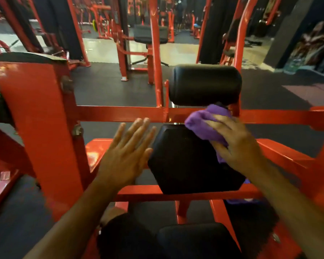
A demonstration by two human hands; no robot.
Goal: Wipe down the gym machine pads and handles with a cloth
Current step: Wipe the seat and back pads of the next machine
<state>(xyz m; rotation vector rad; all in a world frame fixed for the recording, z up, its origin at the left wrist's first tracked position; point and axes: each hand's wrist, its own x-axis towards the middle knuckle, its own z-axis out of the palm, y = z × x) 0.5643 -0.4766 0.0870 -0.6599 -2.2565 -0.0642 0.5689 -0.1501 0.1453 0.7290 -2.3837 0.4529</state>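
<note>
A black hexagonal pad point(183, 163) sits on the red machine frame point(123, 114) in the middle of the view. Above it is a black roller pad point(204, 85). My right hand point(236, 144) holds a bunched purple cloth point(204, 122) against the upper right corner of the hexagonal pad, just under the roller. My left hand point(127, 152) is flat with straight fingers beside the pad's left edge; whether it touches the pad is unclear. Another black pad point(193, 238) lies near the bottom edge.
A broad red upright point(39, 131) stands at the left, and red bars run right of the pad. Other red machines and a black bench point(150, 35) stand farther back on dark rubber flooring. A dark pillar is at the far right.
</note>
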